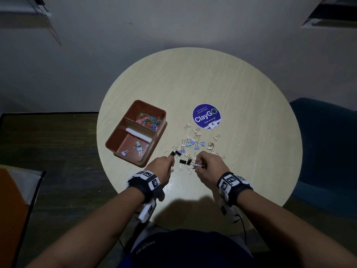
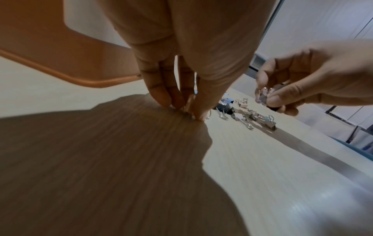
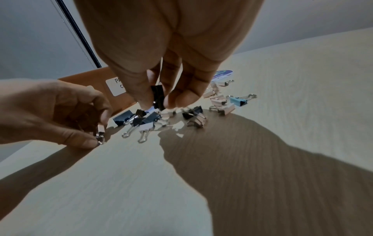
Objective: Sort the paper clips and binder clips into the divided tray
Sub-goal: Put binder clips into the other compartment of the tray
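At the left of the round table [image 1: 241, 80] sits the brown divided tray [image 1: 123, 127]. Its far compartment holds a heap of coloured paper clips [image 1: 148, 120]; its near compartment holds a few blue binder clips [image 1: 135, 147]. A white label [image 3: 118, 87] is stuck to the tray's outer wall.

Just right of the tray, the left hand [image 1: 161, 167] reaches down to the table with its fingertips [image 2: 198, 114] bunched together, pinching a pale binder clip [image 3: 101, 130] by its wire handle at the table surface.

Between and beyond the two hands lies the loose pile of binder clips [image 1: 193, 144], black ones nearest the hands, pink and blue ones farther back, all scattered close together and some touching.

The right hand [image 1: 207, 165] hovers over the near edge of the pile, thumb and fingers curled in. The right wrist view shows it gripping a black clip [image 3: 157, 97] between thumb and forefinger; the head view shows a small lilac clip [image 1: 197, 165] at its fingertips too.

Beyond the pile a round blue sticker [image 1: 206, 116] reading "ClayGo" lies flat on the table. A dark blue chair [image 1: 326, 151] stands at the table's right edge.
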{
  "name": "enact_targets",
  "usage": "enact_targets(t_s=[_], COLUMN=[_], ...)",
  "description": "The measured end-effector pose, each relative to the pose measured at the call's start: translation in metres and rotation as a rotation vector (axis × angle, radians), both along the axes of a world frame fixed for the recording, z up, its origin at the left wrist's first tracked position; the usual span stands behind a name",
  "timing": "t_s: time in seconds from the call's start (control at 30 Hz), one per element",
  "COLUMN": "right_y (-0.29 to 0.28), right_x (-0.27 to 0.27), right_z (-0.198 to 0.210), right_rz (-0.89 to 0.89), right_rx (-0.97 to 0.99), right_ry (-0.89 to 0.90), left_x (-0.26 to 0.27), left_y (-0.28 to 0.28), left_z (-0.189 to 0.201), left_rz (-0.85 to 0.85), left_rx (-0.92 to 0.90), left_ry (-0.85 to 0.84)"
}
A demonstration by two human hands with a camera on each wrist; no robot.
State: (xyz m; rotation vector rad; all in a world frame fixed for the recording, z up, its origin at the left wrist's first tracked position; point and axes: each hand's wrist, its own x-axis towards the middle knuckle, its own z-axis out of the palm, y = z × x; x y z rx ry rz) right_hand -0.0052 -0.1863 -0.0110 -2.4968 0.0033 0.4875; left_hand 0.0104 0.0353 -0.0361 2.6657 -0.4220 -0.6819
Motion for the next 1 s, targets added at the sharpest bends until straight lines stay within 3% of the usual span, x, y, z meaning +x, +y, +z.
enact_targets(t_s=[0.27, 0.5, 0.63, 1.0], right_y=[0.033, 0.076, 0.108, 0.154], right_x=[0.032, 0.066, 0.075, 0.076], right_z=[0.022, 0.051, 0.058, 0.062], right_rz=[0.008, -0.158, -0.072, 0.190], right_rx=[0.097, 0.279, 0.297, 0.264], right_ry=[-0.093, -0.189, -0.193, -0.165], left_x=[0.004, 0.038, 0.047, 0.041], left_y=[0.002, 0.036, 0.070, 0.104], left_z=[0.029, 0.099, 0.117, 0.103], left_rz=[0.090, 0.393, 0.492, 0.495], left_rx=[-0.091, -0.202, -0.110, -0.078], left_ry=[-0.023, -0.215, -0.283, -0.266])
